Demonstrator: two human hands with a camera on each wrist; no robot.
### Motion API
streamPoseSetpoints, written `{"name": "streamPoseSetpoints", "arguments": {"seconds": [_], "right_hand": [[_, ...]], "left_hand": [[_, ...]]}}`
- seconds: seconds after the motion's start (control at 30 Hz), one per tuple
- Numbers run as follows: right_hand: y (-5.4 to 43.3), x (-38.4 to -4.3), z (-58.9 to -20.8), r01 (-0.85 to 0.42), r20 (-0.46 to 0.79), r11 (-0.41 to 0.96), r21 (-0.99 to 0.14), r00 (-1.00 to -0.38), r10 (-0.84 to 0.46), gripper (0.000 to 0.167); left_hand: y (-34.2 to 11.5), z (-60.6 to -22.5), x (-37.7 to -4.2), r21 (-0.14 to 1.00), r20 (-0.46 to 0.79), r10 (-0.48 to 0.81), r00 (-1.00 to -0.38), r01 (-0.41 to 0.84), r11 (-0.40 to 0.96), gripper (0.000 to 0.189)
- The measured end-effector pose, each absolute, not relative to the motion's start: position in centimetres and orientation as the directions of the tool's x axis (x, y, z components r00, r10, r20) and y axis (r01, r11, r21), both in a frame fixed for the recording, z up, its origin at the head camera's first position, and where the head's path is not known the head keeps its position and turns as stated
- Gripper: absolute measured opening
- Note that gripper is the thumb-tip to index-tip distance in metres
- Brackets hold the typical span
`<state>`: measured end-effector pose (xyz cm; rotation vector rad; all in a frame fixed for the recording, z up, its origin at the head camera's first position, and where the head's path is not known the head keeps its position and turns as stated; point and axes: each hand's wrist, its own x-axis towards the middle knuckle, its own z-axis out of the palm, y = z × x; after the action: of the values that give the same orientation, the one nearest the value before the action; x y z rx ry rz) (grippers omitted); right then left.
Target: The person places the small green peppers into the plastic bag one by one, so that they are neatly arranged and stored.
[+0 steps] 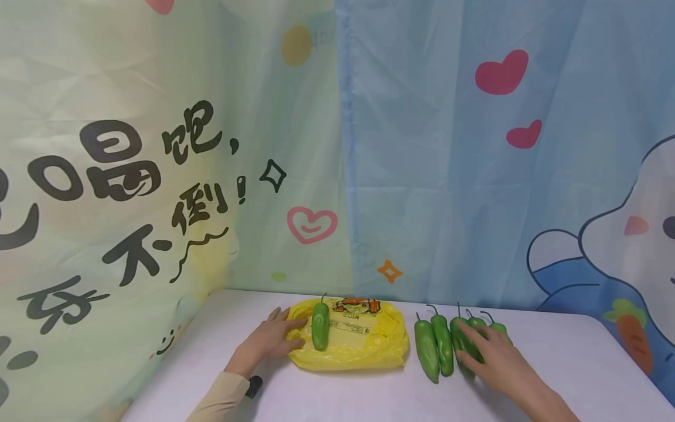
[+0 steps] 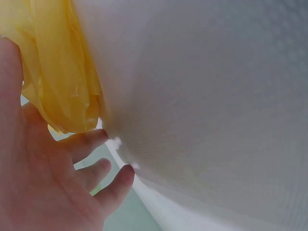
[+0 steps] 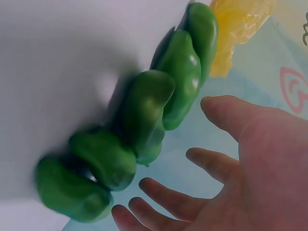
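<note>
A yellow plastic bag lies flattened on the table, with one green chili pepper on top near its left end. My left hand is at the bag's left edge, thumb and fingers spread. In the left wrist view the bag hangs by the thumb side of that hand. To the right of the bag, several green peppers lie side by side, stems pointing away. Over the right part of this row is my right hand. Its fingers are loosely spread beside the peppers in the right wrist view, gripping none.
The white table runs back to a printed cloth backdrop with hearts and cartoon figures. Another patterned cloth with black lettering hangs along the left side. A small black object shows beside the left cuff.
</note>
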<state>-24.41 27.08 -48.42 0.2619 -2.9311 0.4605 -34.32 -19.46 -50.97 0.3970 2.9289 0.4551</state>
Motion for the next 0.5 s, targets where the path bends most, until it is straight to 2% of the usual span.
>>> {"name": "streamPoseSetpoints", "arguments": {"seconds": [0.5], "right_hand": [[29.5, -24.5, -48.5, -0.143, 0.153, 0.959, -0.246, -0.982, -0.107, 0.066]], "left_hand": [[-19.4, -50.5, -34.0, 0.319, -0.109, 0.29, -0.951, 0.243, 0.916, 0.056]]}}
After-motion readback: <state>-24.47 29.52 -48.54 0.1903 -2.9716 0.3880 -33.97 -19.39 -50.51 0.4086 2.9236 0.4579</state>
